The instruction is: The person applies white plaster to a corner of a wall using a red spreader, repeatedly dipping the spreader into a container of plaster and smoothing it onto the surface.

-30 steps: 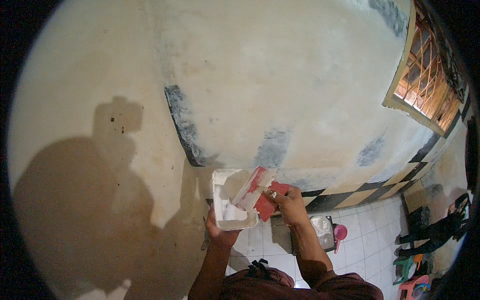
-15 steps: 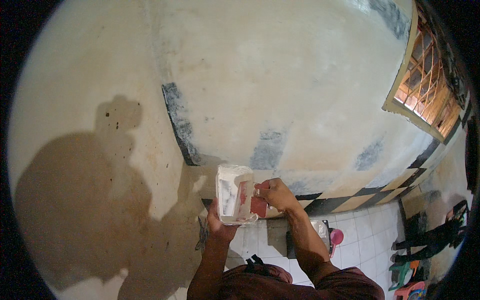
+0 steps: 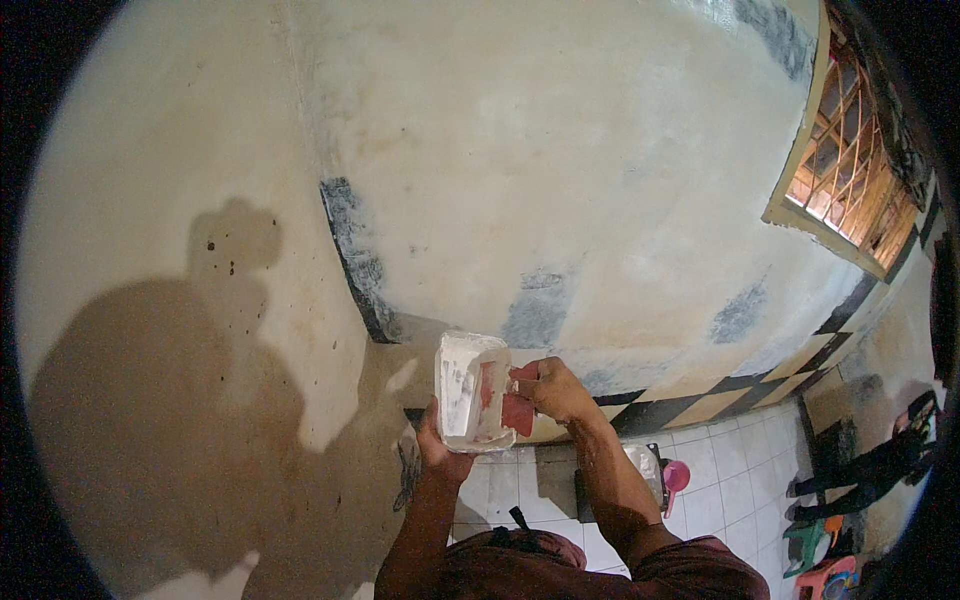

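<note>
In front of me my left hand (image 3: 443, 450) grips a translucent plastic tub (image 3: 447, 385) from below and its left side. White paste (image 3: 459, 400) coats the inside of the tub. My right hand (image 3: 556, 390) is closed on a red flat scraper (image 3: 517, 412) at the tub's right edge. Part of that red also shows at the tub's right wall; whether it lies inside or is seen through the plastic, I cannot tell.
Ahead stands a cream wall (image 3: 600, 150) with dark grey patches and a checkered lower band. A barred window (image 3: 850, 160) is at upper right. On the tiled floor (image 3: 730, 480) are a pink dipper (image 3: 677, 474) and a green stool (image 3: 802, 548). A person (image 3: 865, 470) stands far right.
The tub has shifted very slightly right and tilted a little in my left hand. My right hand and the scraper stay nearly where they were.
</note>
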